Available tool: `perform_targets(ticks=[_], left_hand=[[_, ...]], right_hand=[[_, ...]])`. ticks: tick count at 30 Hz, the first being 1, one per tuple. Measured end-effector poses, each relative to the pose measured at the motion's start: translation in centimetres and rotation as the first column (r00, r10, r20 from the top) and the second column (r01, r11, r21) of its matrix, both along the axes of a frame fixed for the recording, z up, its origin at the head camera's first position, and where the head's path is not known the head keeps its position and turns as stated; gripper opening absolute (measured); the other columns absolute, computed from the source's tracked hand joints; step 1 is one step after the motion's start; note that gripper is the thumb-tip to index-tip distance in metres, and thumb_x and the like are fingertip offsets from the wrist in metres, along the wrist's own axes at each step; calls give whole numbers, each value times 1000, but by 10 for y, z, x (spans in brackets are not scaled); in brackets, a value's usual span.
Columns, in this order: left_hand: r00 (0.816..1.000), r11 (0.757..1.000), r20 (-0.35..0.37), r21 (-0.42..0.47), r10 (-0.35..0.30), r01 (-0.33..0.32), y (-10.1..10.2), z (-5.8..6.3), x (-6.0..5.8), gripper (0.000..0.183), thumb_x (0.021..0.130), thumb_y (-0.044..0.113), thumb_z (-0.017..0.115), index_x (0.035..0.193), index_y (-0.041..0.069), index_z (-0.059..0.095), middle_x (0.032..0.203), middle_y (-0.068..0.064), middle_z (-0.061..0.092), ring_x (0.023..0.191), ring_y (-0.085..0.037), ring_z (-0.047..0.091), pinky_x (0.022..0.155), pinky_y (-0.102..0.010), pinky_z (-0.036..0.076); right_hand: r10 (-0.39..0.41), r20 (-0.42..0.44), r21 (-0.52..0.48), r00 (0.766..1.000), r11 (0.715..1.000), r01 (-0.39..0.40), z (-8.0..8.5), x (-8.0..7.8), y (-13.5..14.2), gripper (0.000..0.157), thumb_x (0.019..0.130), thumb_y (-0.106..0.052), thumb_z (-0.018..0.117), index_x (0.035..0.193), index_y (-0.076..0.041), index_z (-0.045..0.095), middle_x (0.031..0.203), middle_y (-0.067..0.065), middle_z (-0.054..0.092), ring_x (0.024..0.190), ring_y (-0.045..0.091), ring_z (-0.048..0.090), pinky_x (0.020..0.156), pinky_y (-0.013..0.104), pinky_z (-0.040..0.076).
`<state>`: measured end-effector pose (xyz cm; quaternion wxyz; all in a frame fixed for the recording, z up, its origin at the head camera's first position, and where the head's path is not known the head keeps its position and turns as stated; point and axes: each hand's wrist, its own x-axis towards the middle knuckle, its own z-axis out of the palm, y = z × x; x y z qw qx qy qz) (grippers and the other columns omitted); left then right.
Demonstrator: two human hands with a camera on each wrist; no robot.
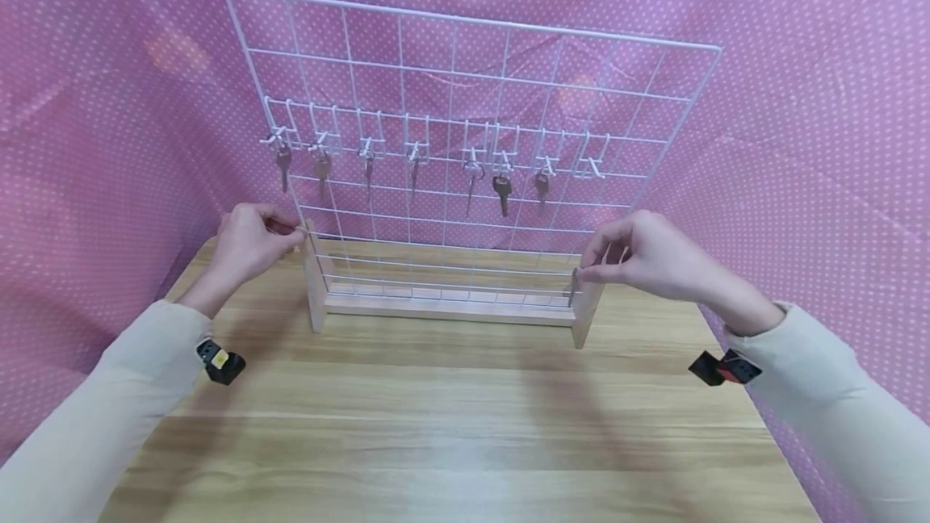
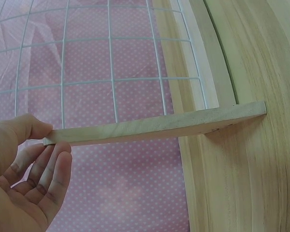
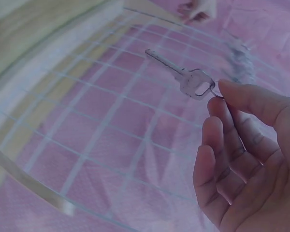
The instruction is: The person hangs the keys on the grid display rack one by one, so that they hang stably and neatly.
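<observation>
A white wire grid rack [image 1: 458,71] stands upright in a wooden stand on the table. My left hand [image 1: 250,242] pinches the top end of the stand's left side board [image 2: 135,128] between thumb and fingers. In my right hand [image 1: 647,258], thumb and index finger pinch the small ring of a silver key [image 3: 195,83]. That key hangs in front of the stand's right side board [image 1: 585,317]. Higher on the grid, several keys, among them a dark-headed key [image 1: 502,190], hang from white hooks. The rightmost hook [image 1: 592,166] carries no key.
Pale wood-grain tabletop [image 1: 450,418] extends in front of the stand. Pink polka-dot cloth [image 1: 814,144] surrounds the table at the back and sides. A wooden crossbar [image 1: 450,309] joins the two side boards at the bottom.
</observation>
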<state>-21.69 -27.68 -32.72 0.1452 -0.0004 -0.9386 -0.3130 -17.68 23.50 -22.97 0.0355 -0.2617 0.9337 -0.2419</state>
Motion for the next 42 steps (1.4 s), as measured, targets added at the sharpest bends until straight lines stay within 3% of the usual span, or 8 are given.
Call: perform_targets(ticks=[12,23,29,35,42], left_hand=[[1000,1000,1,10,-8,8,0,-1,0,25,93,17,76,106,-5,78,99,-26,79,62,-4,62,59,-19,47],[1000,1000,-3,10,-10,10,0,0,0,25,93,17,75,106,-5,77,99,-27,79,62,-3,61,57,-18,47],[1000,1000,-8,15,-13,14,0,-1,0,25,93,16,75,106,-5,77,100,-27,79,62,-1,62,58,-17,47],[1000,1000,-12,13,-8,8,0,-2,1,24,93,16,75,106,-5,77,101,-27,79,65,-3,61,57,-17,47],[1000,1000,-3,13,-22,22,0,2,1,26,94,18,76,106,-5,78,101,-26,79,62,0,61,55,-18,48]], right_hand=[[-91,-62,16,994,996,92,48,1,1,10,88,-25,88,88,-17,81,78,-6,78,66,7,62,58,23,48],[-207,-162,-50,965,978,201,79,-13,4,11,89,-24,86,93,-14,83,76,-8,76,63,9,59,54,24,43],[-226,-185,-87,956,973,213,80,-24,5,15,90,-25,84,97,-12,84,72,-11,73,61,9,57,52,25,39],[-238,-170,-121,956,968,219,67,-37,5,16,92,-22,82,102,-10,82,72,-15,72,62,6,63,51,23,41],[-252,-172,-165,952,960,224,56,-41,7,19,93,-24,81,105,-9,82,75,-19,72,63,4,62,52,23,41]])
